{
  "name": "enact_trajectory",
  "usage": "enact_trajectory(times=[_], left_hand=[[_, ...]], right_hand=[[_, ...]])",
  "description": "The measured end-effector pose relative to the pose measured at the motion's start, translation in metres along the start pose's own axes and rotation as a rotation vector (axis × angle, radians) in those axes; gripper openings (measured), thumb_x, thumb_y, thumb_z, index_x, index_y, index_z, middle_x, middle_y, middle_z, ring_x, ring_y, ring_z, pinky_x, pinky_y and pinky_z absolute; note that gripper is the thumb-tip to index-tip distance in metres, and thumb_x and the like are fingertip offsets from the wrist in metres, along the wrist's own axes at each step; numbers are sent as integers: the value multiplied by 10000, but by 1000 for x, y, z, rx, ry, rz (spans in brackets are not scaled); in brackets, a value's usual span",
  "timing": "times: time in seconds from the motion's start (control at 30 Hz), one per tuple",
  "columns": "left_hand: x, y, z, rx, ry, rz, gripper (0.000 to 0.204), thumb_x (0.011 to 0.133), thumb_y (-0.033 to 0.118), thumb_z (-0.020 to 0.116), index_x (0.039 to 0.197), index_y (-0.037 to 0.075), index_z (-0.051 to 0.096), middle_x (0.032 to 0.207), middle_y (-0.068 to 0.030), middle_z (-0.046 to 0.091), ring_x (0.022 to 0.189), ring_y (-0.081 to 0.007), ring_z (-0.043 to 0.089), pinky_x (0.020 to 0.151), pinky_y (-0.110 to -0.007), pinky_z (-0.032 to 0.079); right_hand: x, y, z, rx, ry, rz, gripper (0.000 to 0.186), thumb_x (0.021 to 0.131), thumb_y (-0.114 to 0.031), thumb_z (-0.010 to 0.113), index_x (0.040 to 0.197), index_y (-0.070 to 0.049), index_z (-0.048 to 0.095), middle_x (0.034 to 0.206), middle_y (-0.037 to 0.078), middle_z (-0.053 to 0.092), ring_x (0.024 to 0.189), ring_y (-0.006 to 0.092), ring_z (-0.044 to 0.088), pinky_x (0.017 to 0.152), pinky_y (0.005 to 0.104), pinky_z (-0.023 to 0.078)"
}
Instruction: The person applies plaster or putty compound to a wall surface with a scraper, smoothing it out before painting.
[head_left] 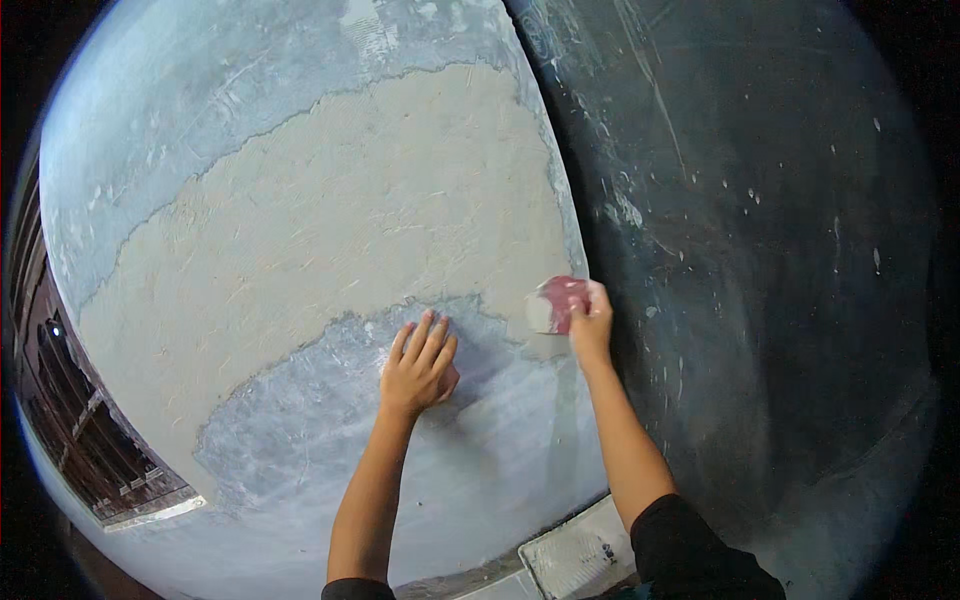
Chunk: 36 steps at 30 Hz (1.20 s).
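My right hand (591,325) grips a pink-red flat spreader (566,297) with pale paste on it, against the right edge of a broad beige filler patch (310,210). The patch covers the middle of a curved, pale blue-grey panel (280,510). Lower down and to the left, my left hand (420,365) rests on the bare grey surface just below the patch's ragged edge, fingers slightly bent and apart.
A dark, scuffed surface (760,250) with white flecks lies beyond the panel's right edge. At the far left is a dark barred opening (70,390). A light-coloured rectangular ribbed fitting (570,550) sits at the bottom, between my forearms.
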<state>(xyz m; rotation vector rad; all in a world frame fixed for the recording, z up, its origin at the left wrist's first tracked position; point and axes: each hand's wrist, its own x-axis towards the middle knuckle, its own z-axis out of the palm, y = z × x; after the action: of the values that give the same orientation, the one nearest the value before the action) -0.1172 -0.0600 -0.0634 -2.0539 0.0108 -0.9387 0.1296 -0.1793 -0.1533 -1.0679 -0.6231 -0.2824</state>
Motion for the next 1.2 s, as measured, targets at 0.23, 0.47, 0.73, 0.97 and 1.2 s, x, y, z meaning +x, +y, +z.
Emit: enact_trajectory(times=[0.23,0.47,0.73,0.97,1.2], left_hand=[[2,1,6,-28,45,-3,406,656,203,592,1050,115,559,1283,-77,545,1265,-277,460,1038,-465,343],[0,3,6,-46,43,-17,422,646,209,602,1054,109,558,1288,-81,540,1269,-279,456,1040,-467,336],[1,8,2,-16,6,-33,385,662,224,605,1034,126,590,1298,-64,545,1281,-260,452,1049,-450,343],[2,8,7,-3,40,-15,449,657,221,642,1087,120,558,1300,-86,525,1283,-283,438,1059,-468,317],[0,6,8,-32,-26,-6,429,646,269,649,1047,157,543,1332,-80,503,1299,-294,421,1067,-476,307]], right_hand=[[-2,7,-19,195,155,32,283,831,44,517,1108,-8,547,1003,74,595,938,168,562,867,329,455],[-7,-16,-1,11,113,-24,270,823,12,545,1091,-5,556,1007,106,611,952,221,577,867,347,448],[-5,-11,-16,99,30,-26,258,823,15,551,1079,-24,557,965,75,604,879,186,579,827,321,462],[19,-7,-35,247,232,131,255,820,49,539,1066,-19,559,958,100,618,907,189,588,817,323,461],[5,-3,-22,-23,87,45,245,842,30,535,1082,-14,550,984,98,618,906,214,591,805,337,469]])
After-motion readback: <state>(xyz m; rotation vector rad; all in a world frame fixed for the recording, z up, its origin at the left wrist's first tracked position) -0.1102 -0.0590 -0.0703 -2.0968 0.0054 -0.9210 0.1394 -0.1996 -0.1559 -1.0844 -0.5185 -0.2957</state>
